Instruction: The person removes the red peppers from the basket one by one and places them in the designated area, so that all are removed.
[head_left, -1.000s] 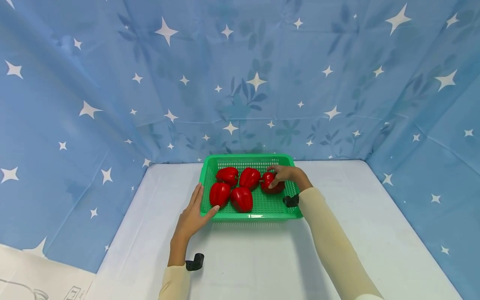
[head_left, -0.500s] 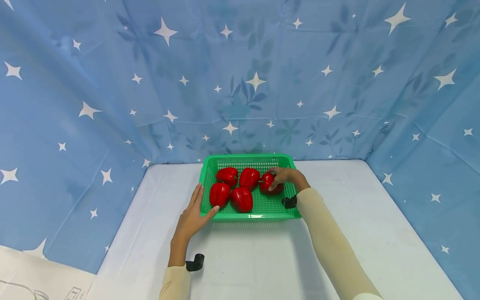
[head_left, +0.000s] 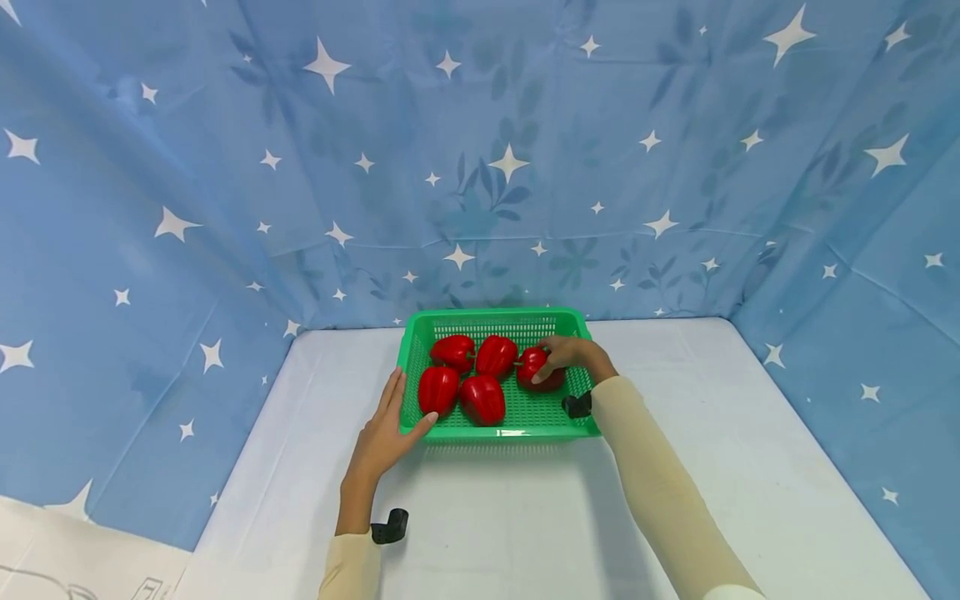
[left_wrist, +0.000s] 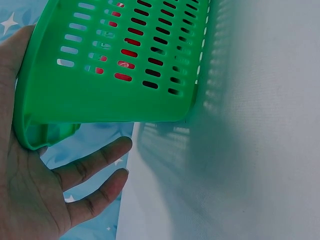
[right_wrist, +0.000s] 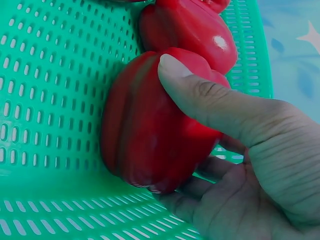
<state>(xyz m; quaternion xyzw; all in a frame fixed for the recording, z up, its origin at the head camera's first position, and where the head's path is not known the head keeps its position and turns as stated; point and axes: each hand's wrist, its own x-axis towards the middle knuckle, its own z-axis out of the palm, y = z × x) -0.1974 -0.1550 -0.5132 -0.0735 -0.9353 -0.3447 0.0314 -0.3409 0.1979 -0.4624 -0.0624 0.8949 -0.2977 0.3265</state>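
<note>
A green plastic basket [head_left: 465, 432] holds several red bell peppers. The right hand [head_left: 568, 353] grips the rightmost bell pepper [head_left: 531, 367] inside it. In the right wrist view the thumb lies over the top of that bell pepper [right_wrist: 150, 120] and the other fingers curl under its far side; its neighbour [right_wrist: 195, 35] sits right against it. At the basket's front left corner, the left hand [head_left: 380, 437] rests against the rim with fingers spread. The left wrist view shows this hand [left_wrist: 35, 192] at the corner, two fingers stretched out past the basket wall [left_wrist: 105, 107].
The basket stands on a white-covered table [head_left: 495, 525], near its back edge. Blue curtains [head_left: 420, 167] with white stars enclose the back and sides. Two peppers [head_left: 452, 352] sit in the rear row on the left, with two more peppers [head_left: 482, 400] in front.
The right hand has shifted slightly left with its bell pepper, closer to the neighbouring peppers. The left hand has stayed at the basket's corner.
</note>
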